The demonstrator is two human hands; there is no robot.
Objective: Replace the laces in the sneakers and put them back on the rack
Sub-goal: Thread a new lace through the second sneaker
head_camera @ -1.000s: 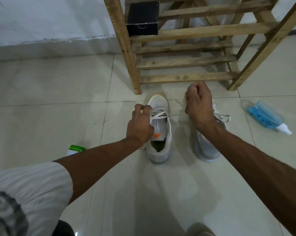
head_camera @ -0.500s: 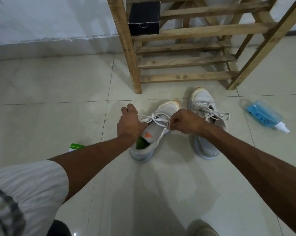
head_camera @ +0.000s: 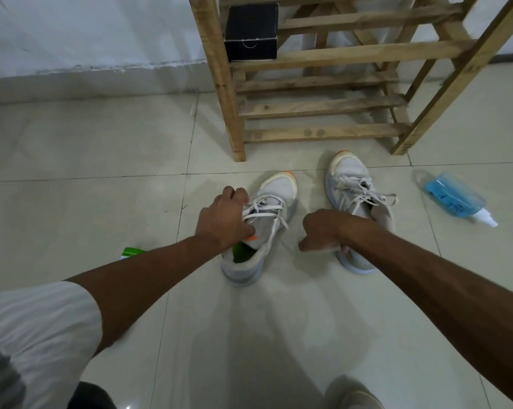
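Sneakers: left sneaker [head_camera: 274,187] and right sneaker [head_camera: 349,169] stand on the tiled floor [head_camera: 102,202], just before the wooden rack [head_camera: 323,107], laces [head_camera: 264,206] threaded but loose.
Left hand [head_camera: 224,222]: fingers curled round the left sneaker at its laces.
Right hand [head_camera: 320,231]: closed in a fist between both sneakers.

Short white sleeve [head_camera: 40,323] (on left arm [head_camera: 149,276])
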